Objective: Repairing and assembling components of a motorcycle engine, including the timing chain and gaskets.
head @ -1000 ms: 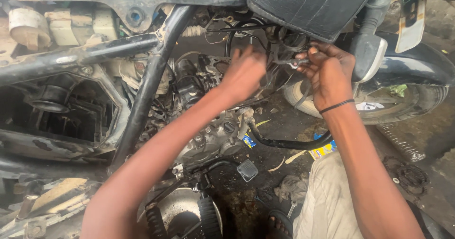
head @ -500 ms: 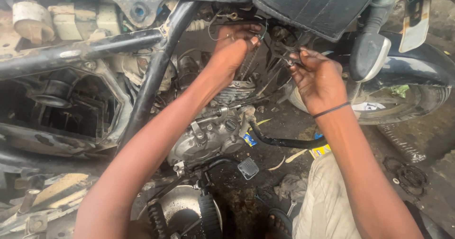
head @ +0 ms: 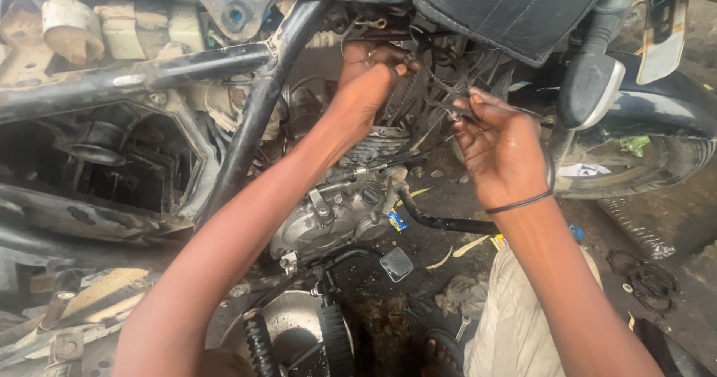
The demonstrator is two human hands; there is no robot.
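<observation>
Head view shows your left hand (head: 370, 85) has climbed from the engine's side up under the frame tube (head: 258, 112), top centre of the frame — fingers curled into the wire bundle (head: 448, 70) there, though what they grip is hidden. Your right hand (head: 497, 149) has risen with it, pinching thin black wires just below the seat (head: 515, 7). Both hands now work the same tangle — the engine (head: 336, 212) sits untouched below.

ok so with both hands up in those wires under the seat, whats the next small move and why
Probably draw the thin black wires gently toward the open side. The right hand pinches them at its fingertips, while the left hand is up against the frame under the black seat, where the bundle looks tangled and partly hidden.
</observation>
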